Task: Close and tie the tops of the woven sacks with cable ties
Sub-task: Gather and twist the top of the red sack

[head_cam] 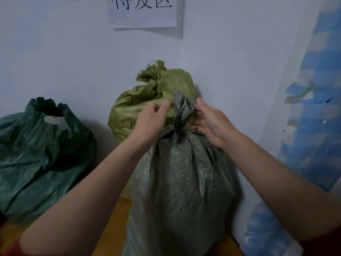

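Standing nearest on a wooden surface [118,235], the grey-green woven sack [180,182] has its crinkled neck bunched and cinched by a pale cable tie [171,126]. The left hand [153,117] hovers beside the neck, fingers loosely spread and holding nothing. The right hand [208,119] meets the ruffle's edge; whether it pinches, I cannot tell. Behind, an olive woven sack [140,104] leans on the wall. Leftward a dark green sack [36,154] gapes open.

grey-green sack [180,182]: upright, neck cinched | cable tie [170,126]: white, around neck
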